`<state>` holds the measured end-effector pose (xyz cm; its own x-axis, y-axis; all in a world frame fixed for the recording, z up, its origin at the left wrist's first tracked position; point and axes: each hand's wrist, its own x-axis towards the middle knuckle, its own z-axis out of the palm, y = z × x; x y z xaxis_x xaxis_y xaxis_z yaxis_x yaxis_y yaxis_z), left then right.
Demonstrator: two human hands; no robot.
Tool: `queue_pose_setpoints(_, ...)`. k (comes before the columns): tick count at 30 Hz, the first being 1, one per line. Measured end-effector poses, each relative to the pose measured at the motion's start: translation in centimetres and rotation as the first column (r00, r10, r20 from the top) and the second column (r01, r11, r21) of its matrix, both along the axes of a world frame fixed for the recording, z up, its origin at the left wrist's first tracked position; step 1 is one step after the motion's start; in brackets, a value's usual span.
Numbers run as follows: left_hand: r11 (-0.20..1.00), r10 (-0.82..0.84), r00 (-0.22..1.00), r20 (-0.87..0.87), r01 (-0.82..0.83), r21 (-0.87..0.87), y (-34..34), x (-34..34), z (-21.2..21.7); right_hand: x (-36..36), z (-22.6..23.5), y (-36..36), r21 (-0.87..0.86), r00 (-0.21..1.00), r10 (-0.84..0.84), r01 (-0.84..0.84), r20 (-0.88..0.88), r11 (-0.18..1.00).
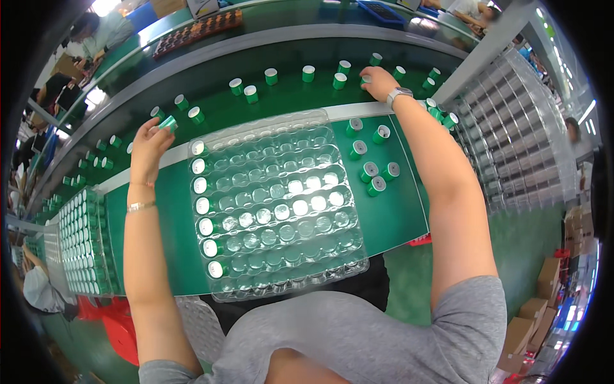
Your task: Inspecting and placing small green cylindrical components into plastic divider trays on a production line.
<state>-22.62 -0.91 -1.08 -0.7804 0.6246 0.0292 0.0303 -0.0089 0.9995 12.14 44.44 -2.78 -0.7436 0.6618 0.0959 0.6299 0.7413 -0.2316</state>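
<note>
My left hand (151,144) is closed on a small green cylinder (167,123), tilted on its side above the belt's near edge. At the far right of the belt, my right hand (380,84) has its fingers round another small green cylinder with a white top (366,80), partly hidden by them. Between my arms lies a clear plastic tray (281,228) with rows of round pockets. White-topped green cylinders (205,226) fill its leftmost column; the other pockets hold none that I can see.
Several white-topped cylinders (271,77) stand spread along the green belt (211,89). Right of the tray, several grey-topped ones (369,171) stand on the green table (403,211). A filled tray (83,243) lies at left. Clear trays (511,128) lean at right near a grey post (492,54).
</note>
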Motion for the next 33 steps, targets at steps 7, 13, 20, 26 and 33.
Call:
queue_pose_setpoints(7, 0.829, -0.541, 0.731, 0.416, 0.377, 0.413, -2.9, 10.9, 1.3, -2.9, 7.3, -14.8, -0.501, 0.767, -0.132, -0.268, -0.628, 0.823)
queue_pose_setpoints(13, 0.768, -0.635, 0.584, 0.507, 0.406, 0.495, -2.1, 15.7, 2.3, -1.3, 5.6, -29.2, -0.718, 0.644, -0.502, -0.693, -0.577, -0.065)
queue_pose_setpoints(20, 0.843, -0.516, 0.797, 0.312, 0.41, 0.347, -2.0, 15.8, 1.0, -2.2, 4.1, -30.4, -0.75, 0.7, -0.449, -0.655, -0.555, -0.093)
queue_pose_setpoints(26, 0.931, -0.33, 0.933, 0.14, 0.299, 0.208, -2.2, 17.3, 1.6, -1.5, 4.4, -30.6, -0.787, 0.746, -0.315, -0.617, -0.587, 0.006)
queue_pose_setpoints(33, 0.893, -0.42, 0.908, -0.016, 0.416, 0.171, -2.5, 17.2, 1.0, -1.2, 4.6, -31.5, -0.81, 0.79, -0.18, -0.581, -0.586, 0.083)
